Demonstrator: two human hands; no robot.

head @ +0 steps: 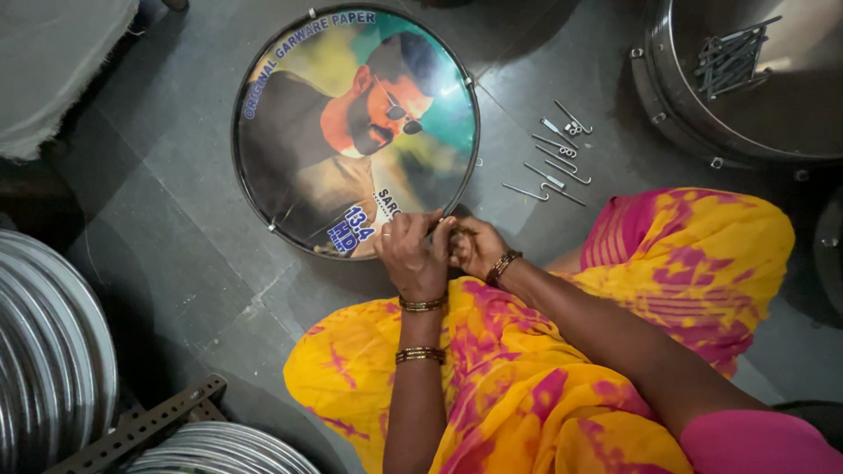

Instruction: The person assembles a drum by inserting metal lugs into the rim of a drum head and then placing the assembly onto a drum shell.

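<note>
Both hands work at the near rim of the drum (356, 132), which lies flat on the floor (176, 228); the left hand (413, 254) and right hand (474, 247) are closed together there, apparently fitting a hook; what they pinch is hidden; spare hooks (553, 158) lie just right, within reach.

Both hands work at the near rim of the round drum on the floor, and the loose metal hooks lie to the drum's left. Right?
Not quite. The head view shows the hooks to the right of the drum. Left hand and right hand are at its near rim.
</note>
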